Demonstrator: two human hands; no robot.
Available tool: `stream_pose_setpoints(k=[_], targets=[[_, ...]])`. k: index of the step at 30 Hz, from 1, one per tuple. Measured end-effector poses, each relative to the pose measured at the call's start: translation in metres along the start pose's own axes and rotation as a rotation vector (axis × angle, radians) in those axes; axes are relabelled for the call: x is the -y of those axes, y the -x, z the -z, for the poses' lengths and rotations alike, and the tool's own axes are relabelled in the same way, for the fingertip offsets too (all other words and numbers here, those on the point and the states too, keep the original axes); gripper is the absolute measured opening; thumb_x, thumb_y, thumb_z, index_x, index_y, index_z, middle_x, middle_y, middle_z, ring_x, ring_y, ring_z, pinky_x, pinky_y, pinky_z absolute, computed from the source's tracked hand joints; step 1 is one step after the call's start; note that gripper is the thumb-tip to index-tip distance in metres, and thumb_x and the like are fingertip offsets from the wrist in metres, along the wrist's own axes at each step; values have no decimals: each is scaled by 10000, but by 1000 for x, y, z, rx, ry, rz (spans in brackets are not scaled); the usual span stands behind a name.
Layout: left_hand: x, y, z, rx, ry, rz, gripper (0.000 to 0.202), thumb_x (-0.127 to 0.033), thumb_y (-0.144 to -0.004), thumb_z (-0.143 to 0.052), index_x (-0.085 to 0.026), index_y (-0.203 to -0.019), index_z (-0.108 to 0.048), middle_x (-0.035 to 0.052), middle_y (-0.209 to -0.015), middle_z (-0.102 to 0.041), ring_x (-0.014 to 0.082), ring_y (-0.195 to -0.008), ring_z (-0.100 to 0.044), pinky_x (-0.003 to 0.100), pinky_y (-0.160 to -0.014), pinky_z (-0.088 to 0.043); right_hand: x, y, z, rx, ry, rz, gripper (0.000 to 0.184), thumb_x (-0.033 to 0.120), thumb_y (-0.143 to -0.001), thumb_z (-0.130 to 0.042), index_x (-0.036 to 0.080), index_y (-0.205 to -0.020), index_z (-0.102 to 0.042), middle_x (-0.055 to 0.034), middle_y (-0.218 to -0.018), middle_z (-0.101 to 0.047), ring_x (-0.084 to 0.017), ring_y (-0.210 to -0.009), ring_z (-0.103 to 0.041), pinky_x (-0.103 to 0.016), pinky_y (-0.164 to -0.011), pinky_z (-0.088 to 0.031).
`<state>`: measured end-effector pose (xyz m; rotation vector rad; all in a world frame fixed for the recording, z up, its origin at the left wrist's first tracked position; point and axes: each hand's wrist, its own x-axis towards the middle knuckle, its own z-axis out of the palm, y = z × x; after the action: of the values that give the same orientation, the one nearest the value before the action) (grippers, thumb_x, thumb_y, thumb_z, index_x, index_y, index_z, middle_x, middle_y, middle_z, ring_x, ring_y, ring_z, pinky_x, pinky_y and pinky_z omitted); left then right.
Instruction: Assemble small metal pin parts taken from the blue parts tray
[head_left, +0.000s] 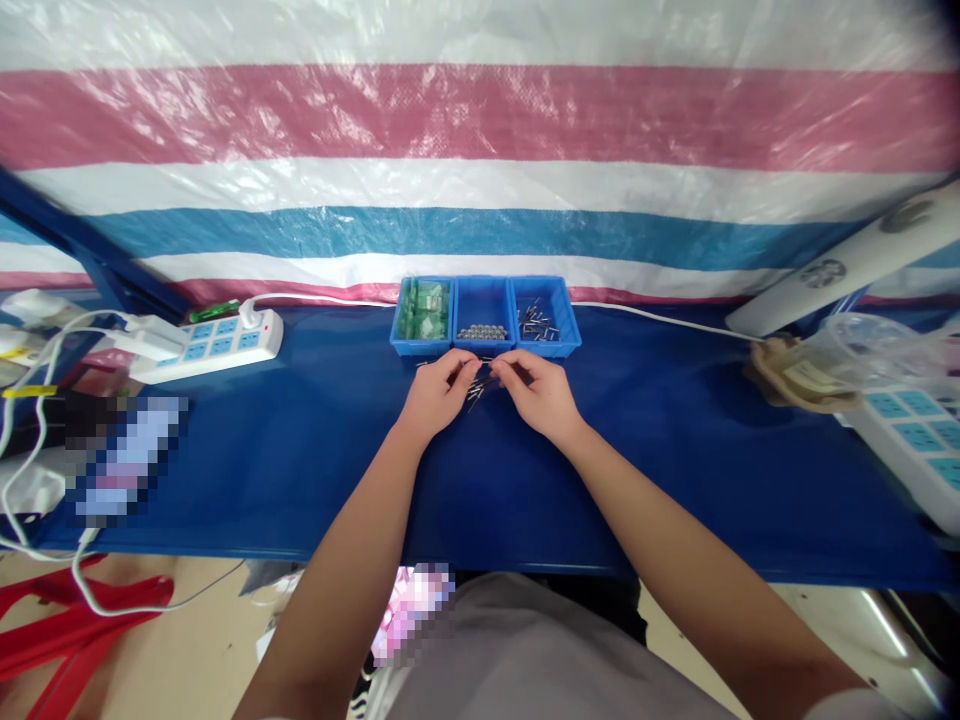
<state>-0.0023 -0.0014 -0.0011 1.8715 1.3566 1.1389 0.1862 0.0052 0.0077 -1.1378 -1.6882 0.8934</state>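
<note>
My left hand (442, 390) and my right hand (538, 392) come close together just in front of three blue bins. Thumb and fingertips of each are pinched on a small thin metal pin (485, 361) that spans the gap between them. Beneath the fingers, several loose metal pins (475, 392) lie on the blue table. In the right bin (571, 335) are scattered metal pins (538, 322). Small shiny metal parts (482, 332) sit in rows in the middle bin (482, 300). The left bin (424, 349) holds green plastic packets (430, 310).
A white power strip (232, 345) with plugs and cables stands at the left, near a pixelated phone (133, 460). To the right are a clear plastic container (862, 345), a brown paper bag (780, 375), another power strip (911, 440) and a leaning white tube (840, 265). Striped sheeting (480, 110) hangs behind.
</note>
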Motion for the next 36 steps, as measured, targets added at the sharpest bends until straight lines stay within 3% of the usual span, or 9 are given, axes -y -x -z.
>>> stream_pose_setpoints(k=[4,9,15,22,28,33,36], targets=[[-2,1,0,2,10,-1,328,-459,-1002,-497,-187,-996,-681,0,-710,-662,119,-638,-590,222,-615,-453,1,-1,0,33,-59,-52,385,571,-942,-584,224,-844,-718,-43,-837,-746,-193,-755,-689,-320,-712,-547],[-2,1,-1,12,43,-5,331,-464,-1000,-496,-183,-973,-669,-1,-699,-649,123,-652,-598,226,-626,-459,1,-5,-1,60,-204,-164,513,662,-892,-593,210,-667,-683,-36,-662,-690,-164,-611,-619,-278,-550,-489],[-1,1,-1,16,36,2,341,-475,-1002,-489,-184,-959,-661,-1,-683,-646,119,-619,-575,228,-598,-448,2,-7,-1,73,-275,-211,527,664,-881,-606,202,-631,-646,-15,-597,-628,-132,-530,-553,-272,-522,-459],[1,0,0,-3,10,5,380,-489,-1010,-465,-180,-948,-679,-2,-660,-644,120,-614,-584,223,-602,-451,3,-2,0,49,-182,-110,432,633,-884,-630,216,-773,-637,-7,-680,-649,-151,-624,-588,-290,-623,-488],[0,1,0,-2,-5,4,394,-486,-1017,-452,-175,-911,-669,-5,-657,-633,112,-600,-565,221,-613,-447,4,-4,1,132,-264,-210,495,628,-891,-613,205,-635,-637,1,-537,-597,-130,-501,-522,-273,-521,-428],[-1,1,1,17,-20,22,401,-478,-1025,-430,-177,-1004,-693,2,-700,-667,116,-641,-606,214,-637,-459,5,-9,2,-7,-483,-416,467,602,-822,-693,201,-609,-590,16,-464,-538,-109,-413,-479,-225,-374,-290],[-2,1,1,20,-47,26,405,-466,-1031,-415,-178,-1021,-700,8,-716,-683,119,-654,-619,213,-645,-462,4,-13,6,-150,-561,-485,423,559,-800,-720,194,-628,-594,27,-483,-527,-96,-410,-480,-208,-358,-279]])
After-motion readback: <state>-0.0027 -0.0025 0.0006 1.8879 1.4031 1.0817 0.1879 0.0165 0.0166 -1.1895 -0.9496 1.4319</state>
